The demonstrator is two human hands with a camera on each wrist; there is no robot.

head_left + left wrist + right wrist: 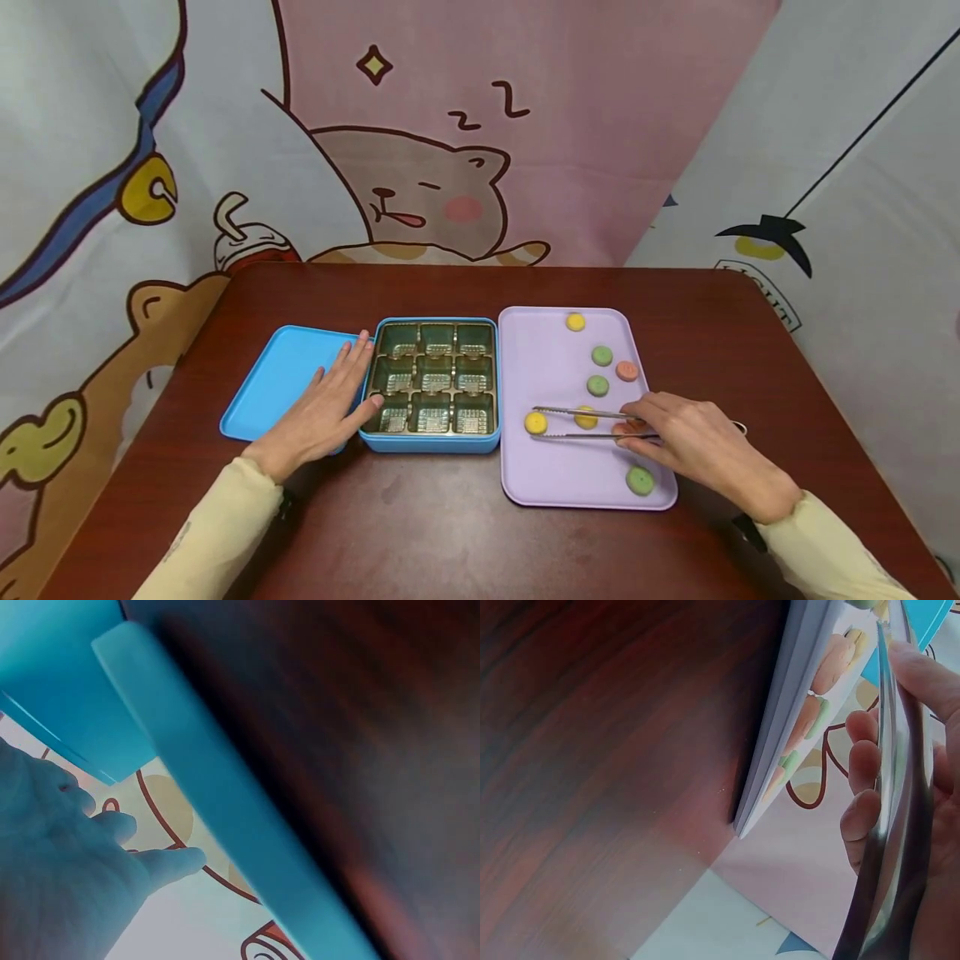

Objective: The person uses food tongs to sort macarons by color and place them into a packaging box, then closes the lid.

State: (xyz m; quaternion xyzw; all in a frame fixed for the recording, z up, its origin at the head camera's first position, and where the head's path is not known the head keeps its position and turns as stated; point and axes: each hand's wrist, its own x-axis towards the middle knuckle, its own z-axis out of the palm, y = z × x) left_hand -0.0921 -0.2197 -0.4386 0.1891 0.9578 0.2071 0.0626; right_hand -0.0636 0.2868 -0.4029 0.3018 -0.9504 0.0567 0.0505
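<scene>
My right hand (686,433) grips metal tongs (592,436) over the lilac tray (547,475). The two tong arms stand apart, with one yellow macaron (536,423) between their tips and another yellow macaron (586,417) farther back between the arms. In the right wrist view, fingers and thumb wrap the tongs (889,847). Spread and fairly straight, my left hand (322,408) rests at the left rim of a blue box (431,444). Inside the box sits a gold insert (435,356) with several bare compartments. Part of the blue lid (281,375) lies under the left hand.
Also on the tray are a yellow macaron (575,322) at the back, a salmon macaron (627,371), and green macarons (602,356), one of them near the front right corner. The tray stands against the box's right side on a dark wooden table (435,533). A printed cloth (600,125) hangs behind.
</scene>
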